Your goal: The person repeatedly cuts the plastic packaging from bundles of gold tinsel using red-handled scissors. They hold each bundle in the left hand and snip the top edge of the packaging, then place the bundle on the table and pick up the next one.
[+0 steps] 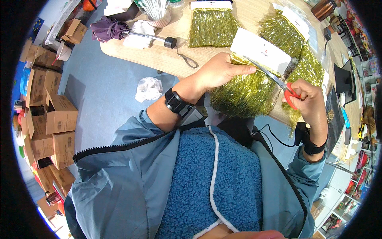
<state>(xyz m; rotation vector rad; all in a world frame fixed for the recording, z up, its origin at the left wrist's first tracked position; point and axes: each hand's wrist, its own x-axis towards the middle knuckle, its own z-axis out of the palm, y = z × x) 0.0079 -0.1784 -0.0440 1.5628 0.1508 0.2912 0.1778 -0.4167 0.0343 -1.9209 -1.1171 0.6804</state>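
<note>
My left hand (pixel 221 71) is closed on the upper left edge of a gold-green tinsel fringe (pixel 242 97), thumb pressed on top. A white header card (pixel 258 49) is attached along the fringe's upper edge, and the strands hang toward me over the table's near edge. In my right hand (pixel 310 99) is a pair of scissors (pixel 291 96) with red handles. Their blades lie slantwise across the band just under the card, tips pointing at my left thumb. Whether the blades have cut into the band I cannot tell.
More tinsel fringes (pixel 213 28) lie on the wooden table (pixel 179 61), several to the right. A purple umbrella (pixel 109 30) and a cup of white sticks (pixel 159 18) stand at the far left. Crumpled plastic (pixel 149 89) is on the floor, near stacked cardboard boxes (pixel 59 113).
</note>
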